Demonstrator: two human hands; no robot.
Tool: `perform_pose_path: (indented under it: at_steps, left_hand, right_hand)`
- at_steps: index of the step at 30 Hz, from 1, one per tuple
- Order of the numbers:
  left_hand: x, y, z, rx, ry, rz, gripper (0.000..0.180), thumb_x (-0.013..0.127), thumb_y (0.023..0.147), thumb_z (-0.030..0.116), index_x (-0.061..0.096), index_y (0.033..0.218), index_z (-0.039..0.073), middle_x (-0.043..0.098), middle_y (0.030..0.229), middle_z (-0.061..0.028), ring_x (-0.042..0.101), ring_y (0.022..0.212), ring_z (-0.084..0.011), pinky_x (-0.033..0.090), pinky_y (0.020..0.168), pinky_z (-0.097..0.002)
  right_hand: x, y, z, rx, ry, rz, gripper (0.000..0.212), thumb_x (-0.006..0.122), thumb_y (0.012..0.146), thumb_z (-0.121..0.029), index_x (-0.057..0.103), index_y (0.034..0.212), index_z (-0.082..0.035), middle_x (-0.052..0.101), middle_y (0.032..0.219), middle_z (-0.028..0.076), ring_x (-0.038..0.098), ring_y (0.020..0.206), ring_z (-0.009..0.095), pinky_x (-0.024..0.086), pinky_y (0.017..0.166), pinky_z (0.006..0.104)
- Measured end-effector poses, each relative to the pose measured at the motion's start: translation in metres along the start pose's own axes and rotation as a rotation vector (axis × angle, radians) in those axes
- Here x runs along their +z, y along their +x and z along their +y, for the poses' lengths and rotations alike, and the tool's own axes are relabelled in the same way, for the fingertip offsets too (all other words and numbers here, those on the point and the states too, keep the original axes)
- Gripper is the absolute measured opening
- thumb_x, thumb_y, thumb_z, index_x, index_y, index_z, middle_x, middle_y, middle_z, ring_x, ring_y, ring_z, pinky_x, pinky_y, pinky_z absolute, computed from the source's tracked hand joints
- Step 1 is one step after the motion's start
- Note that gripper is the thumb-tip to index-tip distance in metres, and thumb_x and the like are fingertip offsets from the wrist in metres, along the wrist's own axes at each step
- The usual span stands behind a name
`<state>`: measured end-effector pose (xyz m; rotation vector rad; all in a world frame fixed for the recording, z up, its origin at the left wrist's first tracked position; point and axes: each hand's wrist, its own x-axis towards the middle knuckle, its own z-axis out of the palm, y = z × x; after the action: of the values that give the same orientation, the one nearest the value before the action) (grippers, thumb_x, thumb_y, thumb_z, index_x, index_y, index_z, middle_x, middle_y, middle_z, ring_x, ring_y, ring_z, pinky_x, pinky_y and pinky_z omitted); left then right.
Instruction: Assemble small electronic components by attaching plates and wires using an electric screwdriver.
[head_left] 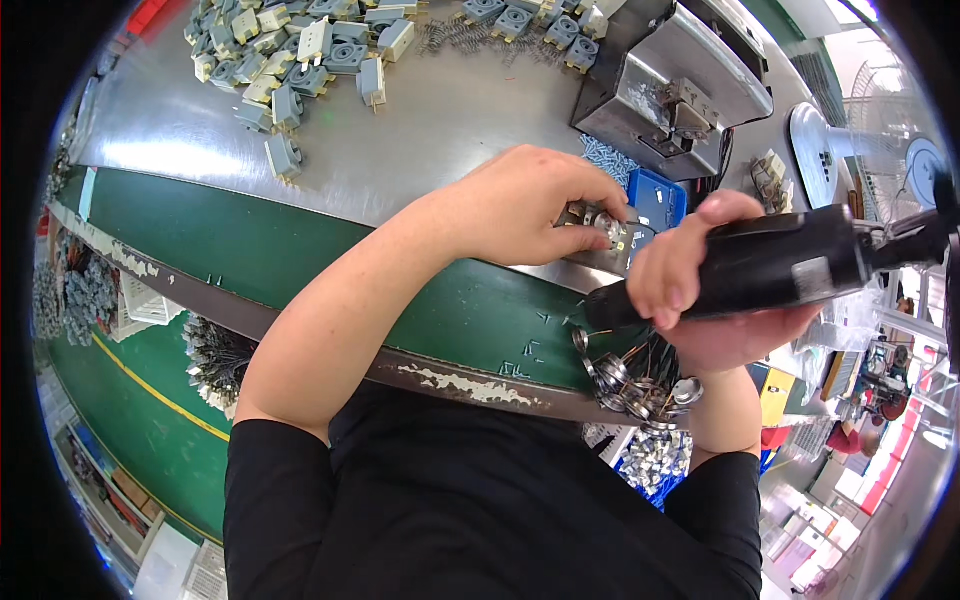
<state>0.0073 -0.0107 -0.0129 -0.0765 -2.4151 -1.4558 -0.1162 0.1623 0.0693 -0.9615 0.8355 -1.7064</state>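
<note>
My left hand reaches across the bench with thumb and fingers closed around a small round metal part, which rests in a metal holder beside a blue tray. In my right hand is a black electric screwdriver, held tilted, with a cable at its far right end. Its nose points left, over the green mat. Below it, a bunch of round metal parts with thin wires lies at the mat's front edge. Several small screws are scattered on the mat.
Grey and cream switch-like housings lie heaped at the far left, with springs beside them. A bent metal box fixture stands at the back right. Blue screws pile against the blue tray. A fan stands further right.
</note>
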Motion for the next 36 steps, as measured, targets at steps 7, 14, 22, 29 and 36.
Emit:
perform_pose_path:
  at_steps: [7,14,22,29,36]
  left_hand:
    - [0.001,0.001,-0.001,0.002,-0.039,0.006,0.032,0.08,0.085,0.008,0.074,0.117,0.006,0.075,0.124,-0.0132,0.071,0.114,-0.0338,0.057,0.099,-0.0424]
    - [0.001,-0.001,0.0,-0.024,-0.034,-0.002,0.034,0.08,0.084,0.008,0.074,0.118,0.007,0.075,0.123,-0.0123,0.071,0.115,-0.0344,0.056,0.1,-0.0424]
    - [0.0,0.0,0.002,-0.021,-0.013,-0.003,0.033,0.08,0.085,0.009,0.075,0.118,0.007,0.075,0.124,-0.0133,0.071,0.115,-0.0335,0.057,0.099,-0.0418]
    - [0.0,0.0,0.0,0.002,0.011,0.014,0.031,0.08,0.086,0.012,0.075,0.116,0.006,0.075,0.123,-0.0134,0.071,0.115,-0.0328,0.056,0.1,-0.0422]
    - [0.001,0.0,0.0,-0.029,0.028,0.0,0.03,0.079,0.087,0.017,0.075,0.115,0.006,0.074,0.126,-0.0138,0.07,0.117,-0.0343,0.055,0.102,-0.0441]
  right_hand:
    - [-0.002,-0.005,0.009,0.049,-0.095,-0.012,0.104,0.051,0.084,-0.093,0.046,0.133,-0.002,0.057,0.077,0.01,0.056,0.063,0.021,0.047,0.064,0.0373]
    - [-0.002,-0.005,0.011,0.141,0.031,-0.087,0.102,0.048,0.086,-0.092,0.046,0.132,-0.002,0.057,0.075,0.009,0.056,0.062,0.021,0.047,0.064,0.037]
    - [-0.003,-0.001,0.009,0.022,-0.069,-0.035,0.101,0.046,0.089,-0.091,0.048,0.136,-0.001,0.056,0.074,0.008,0.054,0.059,0.02,0.047,0.061,0.0366]
    - [0.001,0.001,0.008,0.019,0.002,-0.025,0.099,0.044,0.091,-0.089,0.049,0.136,-0.001,0.055,0.069,0.006,0.052,0.053,0.018,0.045,0.054,0.034]
    - [-0.004,0.001,0.003,-0.024,-0.018,-0.015,0.099,0.049,0.092,-0.085,0.046,0.144,-0.001,0.057,0.075,0.006,0.055,0.059,0.017,0.045,0.057,0.0337]
